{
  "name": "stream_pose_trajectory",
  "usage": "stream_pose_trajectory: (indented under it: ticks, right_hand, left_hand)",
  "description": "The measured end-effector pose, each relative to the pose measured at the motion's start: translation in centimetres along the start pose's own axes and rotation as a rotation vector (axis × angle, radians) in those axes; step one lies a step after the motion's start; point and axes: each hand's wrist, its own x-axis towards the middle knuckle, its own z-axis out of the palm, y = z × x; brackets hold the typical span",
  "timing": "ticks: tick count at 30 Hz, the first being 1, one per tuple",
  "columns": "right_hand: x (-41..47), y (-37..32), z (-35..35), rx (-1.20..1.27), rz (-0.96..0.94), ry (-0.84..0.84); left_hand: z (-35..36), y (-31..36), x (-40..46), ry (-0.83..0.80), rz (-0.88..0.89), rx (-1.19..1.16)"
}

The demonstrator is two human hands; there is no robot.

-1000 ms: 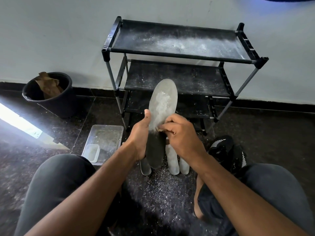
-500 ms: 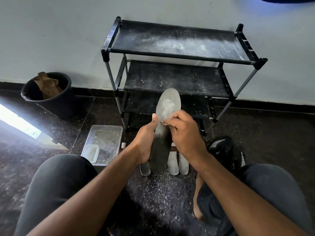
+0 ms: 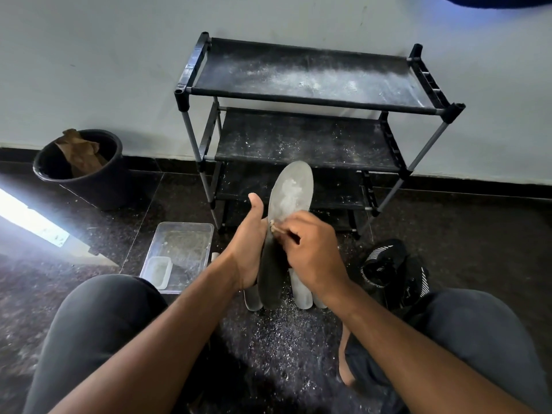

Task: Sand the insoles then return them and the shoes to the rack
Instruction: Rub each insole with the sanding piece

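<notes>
Insole sanding before the rack.
The left hand [image 3: 249,252] grips the upright insole [image 3: 288,222], thumb now lifted off it; the right hand [image 3: 310,252] pinches sandpaper [image 3: 273,227], now at the insole's left edge, before the rack [image 3: 304,100].

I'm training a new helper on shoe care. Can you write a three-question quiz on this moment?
1. True or false: the left hand supports the insole while it is sanded.
2. The black shoes lie: A) on the rack's top shelf, B) on the floor by the right knee, C) in the bucket.
3. Fill in: the right hand pinches a small sanding piece against the ____.

Key: 1 true; 2 B; 3 insole.
</notes>
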Motion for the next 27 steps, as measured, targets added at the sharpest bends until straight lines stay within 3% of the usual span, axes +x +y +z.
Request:
stream_pose_trajectory:
  ticks: [4, 10, 15, 21, 27]
  right_hand:
    - [-0.6, -0.4, 0.3, 0.041, -0.01, -0.019]
    - [0.7, -0.2, -0.6, 0.101, 0.1, 0.189]
    - [-0.7, -0.8, 0.7, 0.097, 0.095, 0.014]
    - [0.8, 0.4, -0.3, 0.086, 0.158, 0.123]
    - [-1.3, -0.8, 0.9, 0.103, 0.042, -0.097]
  left_hand:
    - [-0.5, 0.1, 0.1, 0.055, 0.006, 0.016]
    - [1.2, -0.8, 0.1, 0.1, 0.0, 0.179]
    - [-0.4, -0.4, 0.5, 0.176, 0.006, 0.048]
    - [0.4, -0.9, 0.4, 0.019, -0.038, -0.025]
    - [-1.2, -0.1, 0.7, 0.075, -0.018, -0.086]
